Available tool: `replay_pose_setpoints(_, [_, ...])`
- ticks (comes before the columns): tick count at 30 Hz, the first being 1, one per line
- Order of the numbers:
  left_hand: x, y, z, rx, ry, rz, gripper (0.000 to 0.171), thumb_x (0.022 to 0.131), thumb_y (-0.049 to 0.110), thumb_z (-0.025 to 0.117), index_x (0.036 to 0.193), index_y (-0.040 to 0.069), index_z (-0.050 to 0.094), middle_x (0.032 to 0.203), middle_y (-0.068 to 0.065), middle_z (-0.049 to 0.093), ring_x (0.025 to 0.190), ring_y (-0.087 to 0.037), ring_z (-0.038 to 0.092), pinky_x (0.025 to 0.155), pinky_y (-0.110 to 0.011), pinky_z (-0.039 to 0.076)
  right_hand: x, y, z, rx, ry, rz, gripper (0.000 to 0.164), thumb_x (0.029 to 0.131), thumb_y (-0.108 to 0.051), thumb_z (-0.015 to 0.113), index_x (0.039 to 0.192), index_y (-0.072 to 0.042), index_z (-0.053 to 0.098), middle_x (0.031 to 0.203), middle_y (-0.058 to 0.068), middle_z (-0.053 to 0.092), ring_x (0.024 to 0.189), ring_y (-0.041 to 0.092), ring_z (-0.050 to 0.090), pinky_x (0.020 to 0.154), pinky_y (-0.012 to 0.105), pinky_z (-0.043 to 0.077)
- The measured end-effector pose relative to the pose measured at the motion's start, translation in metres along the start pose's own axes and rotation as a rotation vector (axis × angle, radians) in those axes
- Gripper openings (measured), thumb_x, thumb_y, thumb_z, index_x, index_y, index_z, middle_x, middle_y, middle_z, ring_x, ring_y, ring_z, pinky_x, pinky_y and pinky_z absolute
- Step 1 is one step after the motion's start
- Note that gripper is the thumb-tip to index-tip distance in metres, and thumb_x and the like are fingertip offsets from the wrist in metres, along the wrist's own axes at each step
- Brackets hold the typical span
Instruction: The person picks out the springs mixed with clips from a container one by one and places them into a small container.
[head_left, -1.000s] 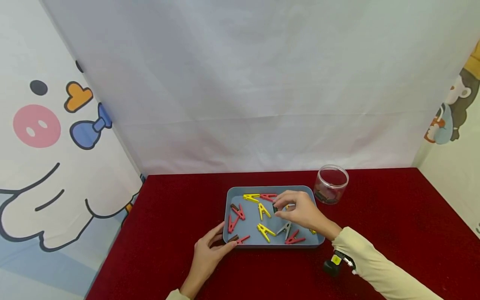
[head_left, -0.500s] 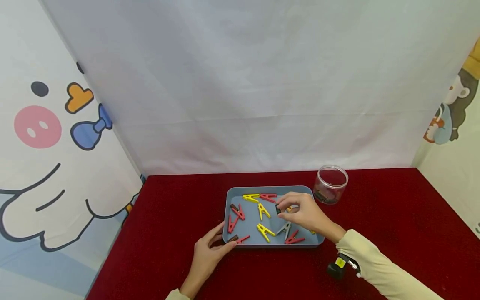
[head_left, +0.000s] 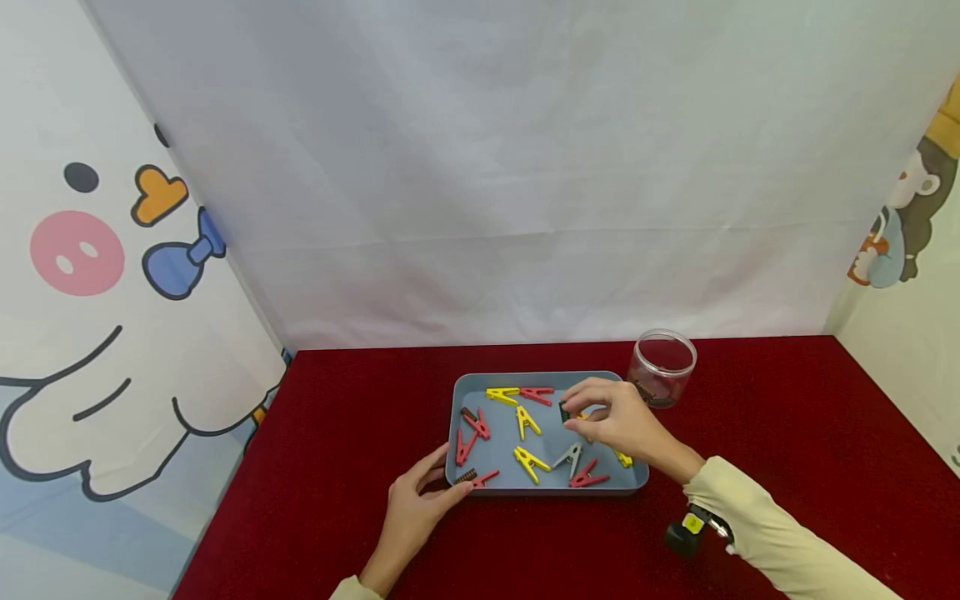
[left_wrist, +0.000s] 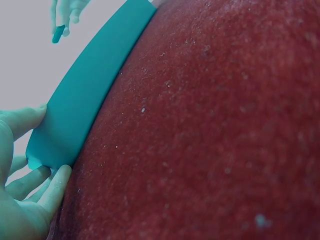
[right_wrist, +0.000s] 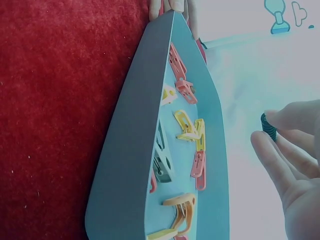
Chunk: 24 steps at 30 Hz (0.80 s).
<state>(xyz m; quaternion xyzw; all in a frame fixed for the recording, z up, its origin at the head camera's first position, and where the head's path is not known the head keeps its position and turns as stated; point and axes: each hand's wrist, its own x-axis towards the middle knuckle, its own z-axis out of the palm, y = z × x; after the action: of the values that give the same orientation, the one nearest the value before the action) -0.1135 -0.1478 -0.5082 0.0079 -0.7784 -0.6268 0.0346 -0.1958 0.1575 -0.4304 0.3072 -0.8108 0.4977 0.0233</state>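
Black spring pinched in our right hand, we should squeeze lightly, our left hand gripping the tray.

No legible text, brand, number or printed sign appears in any of my three views. The one label I can make out, in the head view, is a small yellow label on the black device worn at my right wrist, just below the cuff of my sleeve; any marking on it is too small to read.
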Motion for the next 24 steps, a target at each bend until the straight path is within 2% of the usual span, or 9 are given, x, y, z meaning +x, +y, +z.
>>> replay_pose_setpoints(7, [-0.001,0.000,0.000,-0.010,0.000,-0.004,0.067,0.072,0.027,0.083,0.133,0.016,0.056,0.127,-0.010,0.058,0.104,-0.024,0.061,0.074,-0.024,0.053,-0.001,-0.006,-0.007,-0.038,0.022,0.008,0.013,0.079,-0.010,0.078,0.091,-0.008,0.074,0.104,0.005,0.066,0.088,0.019,0.064,0.068,0.027,0.055])
replay_pose_setpoints(12, [-0.001,0.004,0.000,-0.014,-0.001,-0.011,0.067,0.073,0.023,0.083,0.134,0.015,0.055,0.128,-0.011,0.057,0.105,-0.025,0.060,0.074,-0.023,0.052,-0.001,-0.004,-0.011,-0.075,0.035,0.012,0.013,0.078,-0.010,0.078,0.091,-0.011,0.074,0.104,0.001,0.067,0.087,0.017,0.064,0.068,0.027,0.055])
replay_pose_setpoints(15, [-0.003,0.014,0.000,-0.020,-0.011,-0.010,0.066,0.075,0.018,0.082,0.134,0.010,0.054,0.129,-0.015,0.056,0.105,-0.030,0.060,0.074,-0.024,0.053,-0.001,-0.002,-0.013,-0.085,0.036,0.007,0.013,0.079,-0.010,0.078,0.091,-0.013,0.074,0.103,0.001,0.067,0.087,0.016,0.064,0.068,0.027,0.054])
replay_pose_setpoints(20, [-0.009,0.034,-0.002,-0.017,-0.019,-0.018,0.065,0.076,0.012,0.080,0.134,0.004,0.053,0.129,-0.020,0.055,0.106,-0.036,0.058,0.074,-0.023,0.053,-0.002,-0.001,-0.018,-0.094,0.040,-0.014,0.013,0.080,-0.009,0.077,0.092,-0.009,0.074,0.106,0.005,0.066,0.087,0.017,0.064,0.068,0.028,0.055])
replay_pose_setpoints(24, [-0.011,0.041,-0.002,-0.005,-0.016,-0.027,0.064,0.077,0.011,0.080,0.134,0.003,0.053,0.129,-0.020,0.055,0.107,-0.036,0.058,0.074,-0.023,0.052,-0.002,-0.001,-0.023,-0.118,0.050,0.004,0.013,0.080,-0.010,0.077,0.092,-0.010,0.074,0.107,0.004,0.066,0.090,0.017,0.064,0.070,0.028,0.055])
